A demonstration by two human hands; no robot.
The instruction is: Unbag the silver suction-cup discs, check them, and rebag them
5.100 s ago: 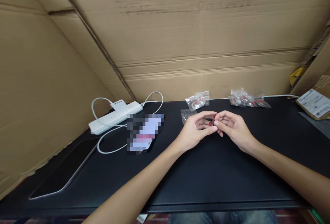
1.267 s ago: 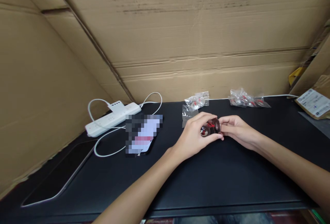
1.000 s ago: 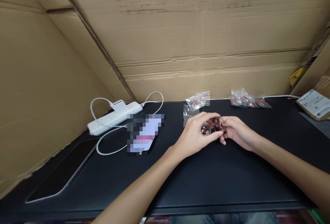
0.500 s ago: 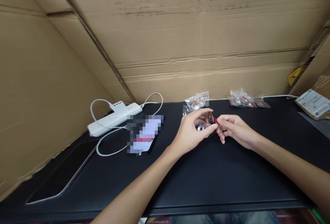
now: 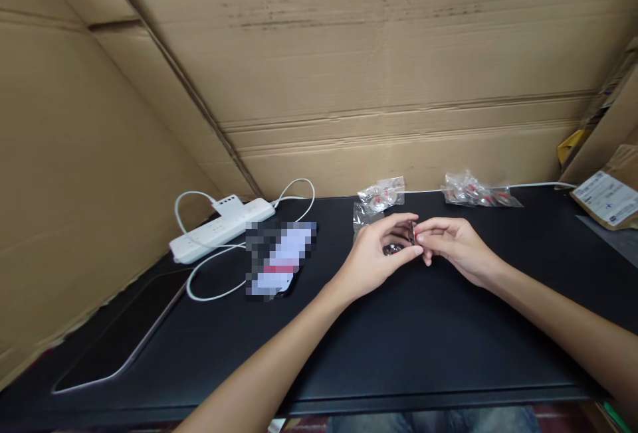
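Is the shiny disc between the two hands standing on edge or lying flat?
On edge: the shiny disc shows as a thin, upright sliver between thumb and fingers of the left hand, beside the right hand.

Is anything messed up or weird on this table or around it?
Yes, the phone-like thing looks weird: it's all blocky, so you can't see it clearly. Behind the table, the cardboard wall has dark smudges. I see nothing spilled.
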